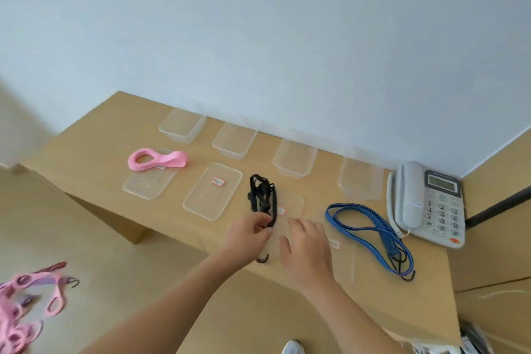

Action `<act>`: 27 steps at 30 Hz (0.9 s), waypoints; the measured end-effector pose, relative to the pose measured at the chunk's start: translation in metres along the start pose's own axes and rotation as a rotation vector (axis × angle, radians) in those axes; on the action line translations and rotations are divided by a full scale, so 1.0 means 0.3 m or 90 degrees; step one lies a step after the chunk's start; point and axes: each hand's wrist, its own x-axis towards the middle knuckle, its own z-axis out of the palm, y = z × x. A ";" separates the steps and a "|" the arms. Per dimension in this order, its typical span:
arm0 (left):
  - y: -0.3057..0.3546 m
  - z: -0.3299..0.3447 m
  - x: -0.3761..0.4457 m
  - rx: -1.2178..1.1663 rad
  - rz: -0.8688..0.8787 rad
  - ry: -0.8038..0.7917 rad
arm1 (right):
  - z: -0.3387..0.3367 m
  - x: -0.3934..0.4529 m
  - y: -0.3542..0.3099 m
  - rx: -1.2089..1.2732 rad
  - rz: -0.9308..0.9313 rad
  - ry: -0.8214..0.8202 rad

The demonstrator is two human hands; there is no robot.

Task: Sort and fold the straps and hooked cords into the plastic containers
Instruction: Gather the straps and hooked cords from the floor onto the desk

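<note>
A folded black hooked cord (262, 195) lies on a clear lid (291, 204) near the table's front. My left hand (249, 236) pinches its near end; one hook (263, 259) shows below the hand. Beside it, my right hand (306, 250) rests with relaxed fingers on the lid. A blue hooked cord (370, 228) lies looped to the right, and a folded pink strap (156, 159) sits on another lid (146, 184) at the left. Several clear containers (181, 129) stand in a row by the wall.
A clear lid with a red label (212, 191) lies between the pink strap and the black cord. A white desk phone (428, 204) stands at the right end of the table (86, 152). A pink clip strap with hooks (26, 304) hangs at the lower left.
</note>
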 end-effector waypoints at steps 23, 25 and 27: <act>-1.515 -1.224 -0.888 -0.072 -0.450 0.454 | 0.825 -0.185 -1.767 -0.054 -0.443 -0.451; -1.612 -1.264 -0.905 -0.098 -0.498 0.467 | 0.922 -0.166 -1.872 -0.076 -0.472 -0.495; -1.707 -1.317 -0.897 -0.120 -0.538 0.481 | 1.029 -0.131 -1.978 -0.095 -0.497 -0.540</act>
